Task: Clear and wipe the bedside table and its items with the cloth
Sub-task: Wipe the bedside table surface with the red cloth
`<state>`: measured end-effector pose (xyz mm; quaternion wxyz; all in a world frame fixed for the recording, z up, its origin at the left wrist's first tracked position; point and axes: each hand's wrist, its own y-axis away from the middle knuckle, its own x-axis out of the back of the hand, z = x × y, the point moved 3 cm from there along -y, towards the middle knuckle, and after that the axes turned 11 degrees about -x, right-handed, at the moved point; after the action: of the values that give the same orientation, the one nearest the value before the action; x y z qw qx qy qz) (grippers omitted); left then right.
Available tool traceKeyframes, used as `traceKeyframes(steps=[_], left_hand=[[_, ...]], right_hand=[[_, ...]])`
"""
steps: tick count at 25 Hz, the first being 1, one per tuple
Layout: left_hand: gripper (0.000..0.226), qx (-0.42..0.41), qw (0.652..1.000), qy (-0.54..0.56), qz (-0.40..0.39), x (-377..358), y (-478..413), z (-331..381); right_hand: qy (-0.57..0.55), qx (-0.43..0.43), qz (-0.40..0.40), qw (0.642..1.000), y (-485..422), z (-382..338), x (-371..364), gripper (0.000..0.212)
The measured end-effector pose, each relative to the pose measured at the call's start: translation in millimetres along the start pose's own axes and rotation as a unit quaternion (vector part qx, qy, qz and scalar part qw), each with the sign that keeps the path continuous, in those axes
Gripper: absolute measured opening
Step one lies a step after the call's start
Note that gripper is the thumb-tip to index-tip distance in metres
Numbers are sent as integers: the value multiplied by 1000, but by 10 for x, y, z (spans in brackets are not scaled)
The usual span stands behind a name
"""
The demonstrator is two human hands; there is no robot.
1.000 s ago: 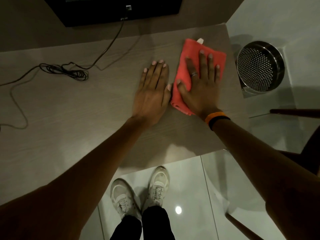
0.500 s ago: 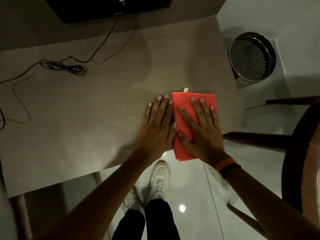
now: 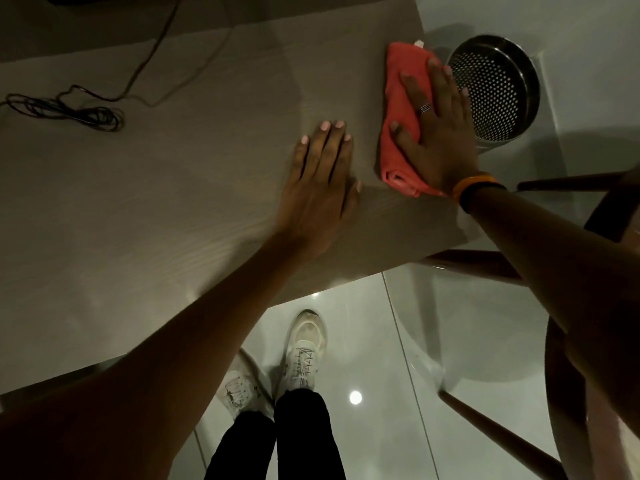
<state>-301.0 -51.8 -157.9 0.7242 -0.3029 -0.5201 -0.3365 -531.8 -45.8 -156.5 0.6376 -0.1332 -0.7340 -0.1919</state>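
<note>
Over at the far right corner: I've got the red folded cloth (image 3: 401,109) lying flat on the pale wood-grain tabletop (image 3: 173,202). It sits close to the right edge, and a small white tag (image 3: 419,44) pokes out at its far end.
Right hand: the right hand (image 3: 440,133) is spread flat on top of the cloth, fingers straight, palm pressing down. Nothing is curled round it, it's just a flat press.
Ring and band: I see a silver ring (image 3: 425,107) on one finger and an orange-and-black wristband (image 3: 472,183) at the wrist.
Left hand: the left hand (image 3: 322,181) lies flat on the bare tabletop just left of the cloth, fingers straight and close together. It's clear of the cloth and holding nothing.
Bin: a round perforated metal bin (image 3: 498,91) stands on the floor just past the tabletop's right edge. The right fingertips overlap its rim on my feed, and I cannot tell whether they touch it.
Cable: a thin black cable (image 3: 69,109) is loosely coiled at the far left of the tabletop, well apart from both hands, with a strand running off toward the top of view.
Chair: a dark wooden chair (image 3: 485,268) sits at the right by the tabletop's near corner, partly under the right forearm.
Floor: on the glossy pale tiled floor (image 3: 450,341) there are two white lace-up shoes (image 3: 304,348) and dark trouser legs below the near edge.
</note>
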Motion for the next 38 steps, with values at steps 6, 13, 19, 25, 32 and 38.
traceKeyframes(steps=[6,13,19,25,32,38], left_hand=[[64,-13,1000,-11,4,57,75,-17],[65,4,1000,-14,-5,137,486,-163],[65,15,1000,-14,-18,209,917,-313],[64,42,999,-14,-8,291,1239,-477],[63,87,996,-4,14,418,1645,-693],[63,152,988,-29,16,574,2092,-1034]], right_hand=[[-38,-60,21,997,478,108,15,73],[-24,-148,24,988,1222,153,-51,73],[-36,-205,35,978,1529,44,-123,77],[-57,-267,45,961,1760,-352,-217,79],[-47,-110,31,992,2197,-1668,-339,76],[-46,77,5,996,2325,-2579,-412,66]])
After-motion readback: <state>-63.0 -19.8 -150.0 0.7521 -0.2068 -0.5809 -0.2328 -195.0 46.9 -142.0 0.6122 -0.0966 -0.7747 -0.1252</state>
